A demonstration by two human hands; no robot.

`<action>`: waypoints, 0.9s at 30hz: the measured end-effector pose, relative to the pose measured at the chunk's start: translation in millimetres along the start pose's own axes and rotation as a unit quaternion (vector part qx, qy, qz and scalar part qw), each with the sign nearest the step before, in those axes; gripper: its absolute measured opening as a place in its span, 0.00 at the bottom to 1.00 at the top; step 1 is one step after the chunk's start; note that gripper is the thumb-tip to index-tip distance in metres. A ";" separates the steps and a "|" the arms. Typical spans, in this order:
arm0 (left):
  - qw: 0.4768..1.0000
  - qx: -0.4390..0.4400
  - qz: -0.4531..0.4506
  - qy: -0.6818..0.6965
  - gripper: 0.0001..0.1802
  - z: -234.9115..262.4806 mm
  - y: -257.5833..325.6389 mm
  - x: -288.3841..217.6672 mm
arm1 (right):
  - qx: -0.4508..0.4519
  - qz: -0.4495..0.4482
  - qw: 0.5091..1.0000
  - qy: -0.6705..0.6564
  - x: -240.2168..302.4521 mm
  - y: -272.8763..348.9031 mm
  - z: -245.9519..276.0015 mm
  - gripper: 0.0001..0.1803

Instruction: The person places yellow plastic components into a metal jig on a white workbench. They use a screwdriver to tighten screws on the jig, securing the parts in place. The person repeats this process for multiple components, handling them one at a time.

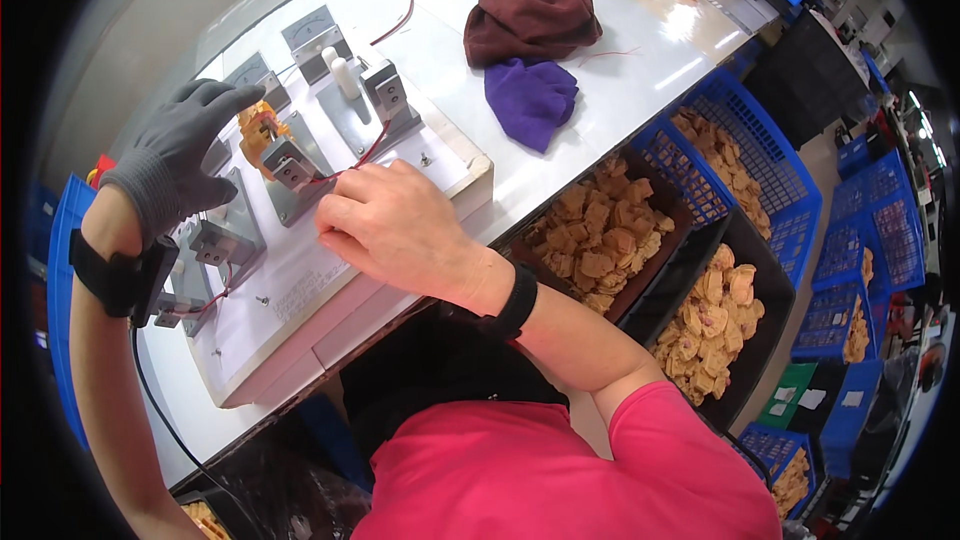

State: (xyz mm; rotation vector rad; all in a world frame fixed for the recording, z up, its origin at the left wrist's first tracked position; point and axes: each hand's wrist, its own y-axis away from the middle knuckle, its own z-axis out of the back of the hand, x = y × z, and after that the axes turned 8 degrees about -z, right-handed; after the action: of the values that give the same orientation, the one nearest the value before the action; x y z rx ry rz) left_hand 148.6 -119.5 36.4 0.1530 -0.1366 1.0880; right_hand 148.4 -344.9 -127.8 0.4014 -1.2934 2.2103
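My left hand point(178, 162), in a grey glove, hovers over the left side of a white fixture board point(335, 315). Its fingers are stretched out, thumb apart, with the fingertips beside a small orange-yellow part point(257, 137). That part sits in a grey metal test clamp point(292, 162) in the board's middle. My bare right hand point(395, 225) is closed just right of this clamp, its fingers curled inward, hiding whatever they hold. A thin red wire point(376, 145) runs from the neighbouring clamp point(384, 90) toward the knuckles. Another grey clamp point(212, 240) stands below my left hand.
Meters point(312, 30) stand behind the clamps. A brown cloth point(530, 15) and a purple cloth point(530, 100) lie on the white table point(450, 0). To the right, a brown bin point(675, 230), a black bin point(770, 315) and blue baskets point(745, 105) hold many orange-yellow parts.
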 end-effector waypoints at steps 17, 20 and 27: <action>0.998 -0.031 -0.038 -0.032 0.45 -1.9 3.0 -3.8 | 0.027 -0.010 0.999 0.014 -1.6 -2.7 6.6 0.06; 0.998 0.026 -0.012 -0.059 0.43 9.1 0.6 -7.7 | 0.063 -0.031 0.997 0.012 6.5 -5.1 6.9 0.05; 0.998 0.037 0.047 -0.037 0.37 49.5 36.3 -37.3 | 0.085 -0.045 0.995 0.008 15.0 -5.5 7.5 0.05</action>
State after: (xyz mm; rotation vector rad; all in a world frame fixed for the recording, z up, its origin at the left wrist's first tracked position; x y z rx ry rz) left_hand 97.5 -144.8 80.1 0.2550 -0.1717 1.1813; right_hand 139.3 -344.7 -112.6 0.4964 -1.0601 2.2493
